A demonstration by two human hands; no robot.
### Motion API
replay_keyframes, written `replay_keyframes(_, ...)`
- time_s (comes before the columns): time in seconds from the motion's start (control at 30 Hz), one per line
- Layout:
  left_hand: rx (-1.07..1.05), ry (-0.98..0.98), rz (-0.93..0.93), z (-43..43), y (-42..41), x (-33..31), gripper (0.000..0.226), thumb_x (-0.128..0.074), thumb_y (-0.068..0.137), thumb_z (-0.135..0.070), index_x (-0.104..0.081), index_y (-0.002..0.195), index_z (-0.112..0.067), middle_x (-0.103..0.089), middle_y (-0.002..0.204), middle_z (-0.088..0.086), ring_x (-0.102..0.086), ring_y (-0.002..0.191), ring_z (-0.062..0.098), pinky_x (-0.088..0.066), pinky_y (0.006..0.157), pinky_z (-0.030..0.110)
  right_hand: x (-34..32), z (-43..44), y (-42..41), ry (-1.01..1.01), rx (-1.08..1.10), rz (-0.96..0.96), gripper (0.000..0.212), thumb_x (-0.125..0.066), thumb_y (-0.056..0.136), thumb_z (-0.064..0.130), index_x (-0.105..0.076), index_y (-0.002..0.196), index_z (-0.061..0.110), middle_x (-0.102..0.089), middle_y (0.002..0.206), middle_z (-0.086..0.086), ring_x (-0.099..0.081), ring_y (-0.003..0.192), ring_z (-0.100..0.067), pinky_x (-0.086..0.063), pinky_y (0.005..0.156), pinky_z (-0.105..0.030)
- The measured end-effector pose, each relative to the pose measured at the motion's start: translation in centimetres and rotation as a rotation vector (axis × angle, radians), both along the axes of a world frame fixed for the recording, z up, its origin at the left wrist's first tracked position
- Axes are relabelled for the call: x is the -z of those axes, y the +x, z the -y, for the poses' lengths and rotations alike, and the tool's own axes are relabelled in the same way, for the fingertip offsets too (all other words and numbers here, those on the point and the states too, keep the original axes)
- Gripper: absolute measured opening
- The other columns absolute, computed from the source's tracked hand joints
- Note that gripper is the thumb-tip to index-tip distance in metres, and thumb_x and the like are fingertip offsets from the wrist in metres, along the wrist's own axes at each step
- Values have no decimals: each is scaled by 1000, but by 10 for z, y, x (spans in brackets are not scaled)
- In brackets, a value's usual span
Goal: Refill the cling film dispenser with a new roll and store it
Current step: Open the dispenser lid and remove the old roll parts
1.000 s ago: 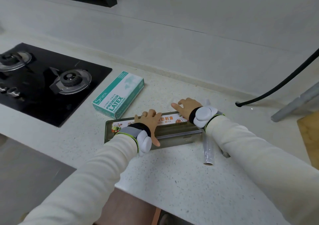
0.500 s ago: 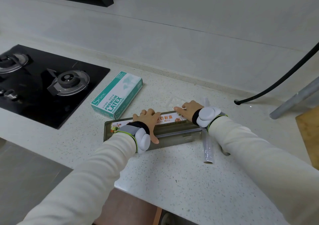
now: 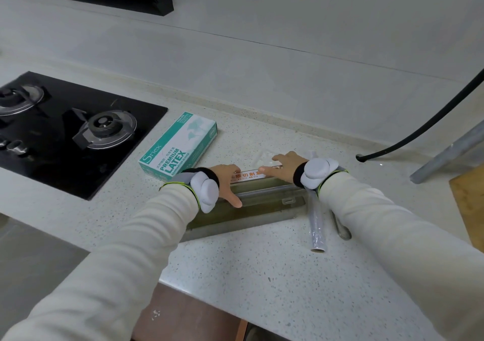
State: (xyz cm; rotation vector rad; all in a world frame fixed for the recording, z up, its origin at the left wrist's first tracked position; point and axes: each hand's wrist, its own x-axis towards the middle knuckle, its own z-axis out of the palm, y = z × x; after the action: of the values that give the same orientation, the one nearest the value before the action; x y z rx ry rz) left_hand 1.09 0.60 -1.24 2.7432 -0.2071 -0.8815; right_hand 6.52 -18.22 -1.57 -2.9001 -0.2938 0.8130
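**Dispenser [image 3: 262, 207] on the worktop [image 3: 262, 275]**

Head view: my left hand [image 3: 225, 181] rests on it, fingers straight, thumb spread wide; my right hand [image 3: 284, 166] lies flat along its far edge, fingers straight too. The new roll [image 3: 317, 225] lies just beside its right end.

Left hand [image 3: 226, 181], right hand [image 3: 285, 168] rest on cling film dispenser [image 3: 264, 202]; roll [image 3: 317, 225] beside right end.

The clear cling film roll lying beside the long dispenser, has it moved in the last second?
No. The clear cling film roll lies where it did, its near end placed as before against the green cardboard glove box.
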Motion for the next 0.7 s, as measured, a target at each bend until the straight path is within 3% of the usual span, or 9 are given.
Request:
replay_keyframes(0.17,-43,-12,-39,-13,15,-13,79,-70,77,-48,-34,142,-22,-37,143,5,-42,129,26,-38,104,37,-9,2,10,49,12,-1,82,-34,80,75,-32,145,25,-29,152,-9,-35,137,-31,-29,112,-44)
replay_keyframes(0.27,-100,-81,-59,-21,22,-17,70,-69,78,-47,-42,138,-22,-46,139,3,-47,125,23,-40,102,35,-13,5,17,77,34,21,79,-31,81,76,-40,139,23,-41,144,-9,-45,129,-30,-35,108,-43)
replay_keyframes(0.4,-145,-138,-70,-31,32,-24,61,-66,81,-44,-47,135,-21,-52,137,0,-49,125,20,-39,105,32,-20,2,25,127,77,55,78,-28,84,73,-51,128,12,-59,126,-12,-58,111,-30,-42,92,-36)
replay_keyframes(0.5,-160,-131,-61,-39,39,-27,56,-61,84,-47,-50,132,-22,-51,138,-1,-47,127,19,-35,107,32,-24,-3,31,176,111,78,84,-28,85,71,-54,126,2,-61,125,-20,-58,114,-37,-43,94,-37)
replay_keyframes(0.7,-218,-101,45,-63,47,-27,55,-49,84,-62,-60,121,-24,-57,129,-1,-50,117,20,-36,95,30,-26,-8,44,230,175,119,70,-31,86,70,-55,115,12,-65,113,-10,-61,104,-29,-40,79,-33)
